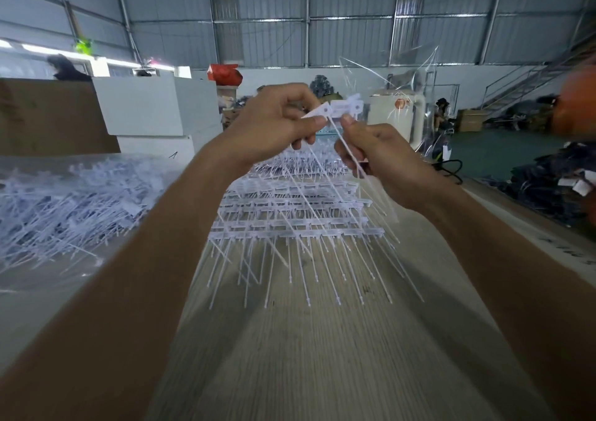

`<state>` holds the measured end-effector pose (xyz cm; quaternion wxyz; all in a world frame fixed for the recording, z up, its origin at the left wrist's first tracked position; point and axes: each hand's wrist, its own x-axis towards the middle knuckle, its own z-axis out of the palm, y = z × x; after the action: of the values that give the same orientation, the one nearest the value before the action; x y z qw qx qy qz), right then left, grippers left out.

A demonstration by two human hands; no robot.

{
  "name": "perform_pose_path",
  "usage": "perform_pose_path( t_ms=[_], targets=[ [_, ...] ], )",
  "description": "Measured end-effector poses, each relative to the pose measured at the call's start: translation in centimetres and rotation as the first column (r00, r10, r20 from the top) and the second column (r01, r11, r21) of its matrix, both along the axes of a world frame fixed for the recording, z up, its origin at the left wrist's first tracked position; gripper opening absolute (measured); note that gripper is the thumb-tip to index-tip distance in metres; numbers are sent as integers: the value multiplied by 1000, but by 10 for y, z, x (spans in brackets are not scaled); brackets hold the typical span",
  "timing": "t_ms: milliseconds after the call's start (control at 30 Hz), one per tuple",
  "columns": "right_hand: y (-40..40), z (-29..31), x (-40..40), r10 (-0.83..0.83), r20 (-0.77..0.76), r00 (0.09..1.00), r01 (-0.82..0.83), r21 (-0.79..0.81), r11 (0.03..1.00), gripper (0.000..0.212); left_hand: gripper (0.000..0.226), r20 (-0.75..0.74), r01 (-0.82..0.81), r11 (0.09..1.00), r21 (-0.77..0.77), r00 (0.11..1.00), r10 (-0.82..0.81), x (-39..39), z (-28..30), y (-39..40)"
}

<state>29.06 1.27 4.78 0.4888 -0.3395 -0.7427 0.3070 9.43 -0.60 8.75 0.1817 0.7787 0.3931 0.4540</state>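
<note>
You hold a strip [342, 108] of white ties up over the table [322, 356], pinched in both hands.
Your left hand [274, 120] grips the strip's left end, thumb on top; your right hand [380, 156], just beside it, pinches one tie [350, 153] whose long tail slants down-right through its curled fingers. Stacked strips [300, 208] lie below. No print is legible.

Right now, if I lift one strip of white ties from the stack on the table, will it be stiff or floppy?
Probably light: the left hand and right hand hold such a strip by fingertips only. Its thin tails likely flex; the held ones hang slanted. In the stack tails cross, so they may snag.
</note>
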Motion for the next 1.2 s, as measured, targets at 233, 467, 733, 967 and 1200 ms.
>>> perform_pose_path(
  t_ms=[233,467,733,967,1200],
  targets=[
    [-1,-1,2,17,-9,1000,-19,-226,974,49,10,-320,-290,850,441,833,450,10,-4,1],
    [3,1,1,-263,283,922,247,93,965,53,18,-409,-289,715,636,660,630,18,-11,-2],
    [7,0,4,-290,204,935,271,119,955,54,12,-416,-236,815,529,765,492,21,-1,-7],
    [23,-9,37,-435,-190,880,387,-243,890,47,8,-247,30,966,255,968,35,22,15,-28],
    [27,-12,45,-237,-215,947,201,-176,964,54,13,-276,41,989,142,961,0,15,10,-16]
  ],
)
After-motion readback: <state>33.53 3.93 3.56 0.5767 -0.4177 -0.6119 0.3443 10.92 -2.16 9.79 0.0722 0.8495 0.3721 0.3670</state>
